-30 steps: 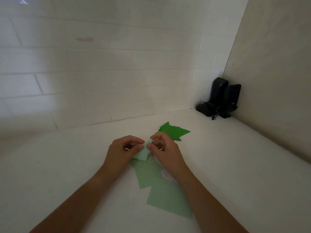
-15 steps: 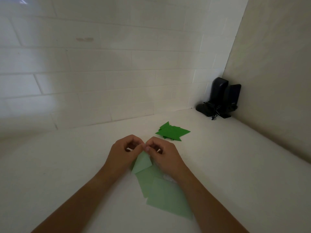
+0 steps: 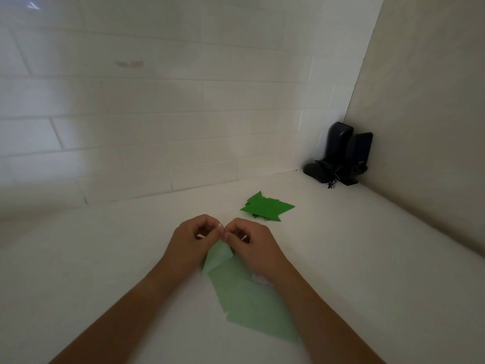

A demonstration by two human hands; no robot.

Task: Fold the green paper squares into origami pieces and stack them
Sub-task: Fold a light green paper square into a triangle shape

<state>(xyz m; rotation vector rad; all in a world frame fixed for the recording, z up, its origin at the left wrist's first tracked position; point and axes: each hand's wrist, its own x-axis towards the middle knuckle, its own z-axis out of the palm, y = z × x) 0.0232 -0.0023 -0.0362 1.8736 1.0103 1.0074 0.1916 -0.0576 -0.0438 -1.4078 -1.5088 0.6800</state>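
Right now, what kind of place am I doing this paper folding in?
Probably a plain indoor corner at a white counter: a white brick wall behind it, a beige wall on the right, and black speakers tucked in the corner. Likely a home or workroom.

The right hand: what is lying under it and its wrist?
Under the right hand lie flat pale green paper squares and something small and white. How many squares, the hand hides.

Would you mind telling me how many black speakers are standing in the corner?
2: the taller speaker stands in the corner where the walls meet, and the second speaker stands just right of it, overlapping. A dark object with cables lies at their base, so anything behind them would be hidden.
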